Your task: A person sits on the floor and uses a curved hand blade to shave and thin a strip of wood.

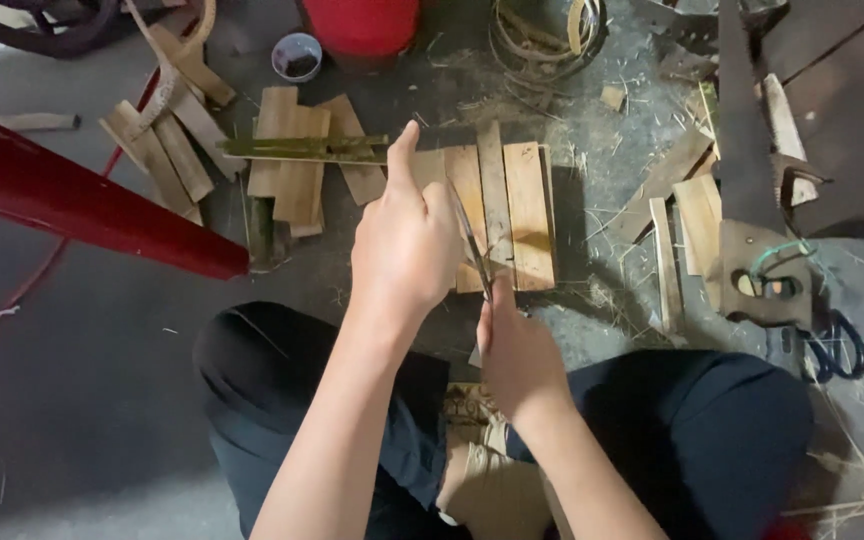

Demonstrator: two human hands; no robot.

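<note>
Head view, looking down at a concrete floor (102, 400) littered with shavings.

Left hand (407, 240): closed in a grip round the upper part of a thin bamboo strip (471, 238), thumb raised. The strip stands near-upright between the two hands, at scene centre, over the person's knees.

Right hand (517, 355): closed just below, gripping what looks like a blade or the strip's lower end; which one cannot be told, as the fist hides it.

Surroundings: a row of flat bamboo slats (512, 205) lies on the floor just far of the hands. A second pile of slats (292, 160) sits to the left, with a green-skinned split piece (302, 148) across it. A hand saw (747, 150) rests at far right, more offcuts beside it. A red bucket (360, 22) and a small bowl (297, 55) stand at the far edge. A red beam (72, 200) crosses at left.

Progress, judged: many slats are already cut and laid out; the strip in hand appears mid-way through being split or shaved. How many pieces remain cannot be told.
</note>
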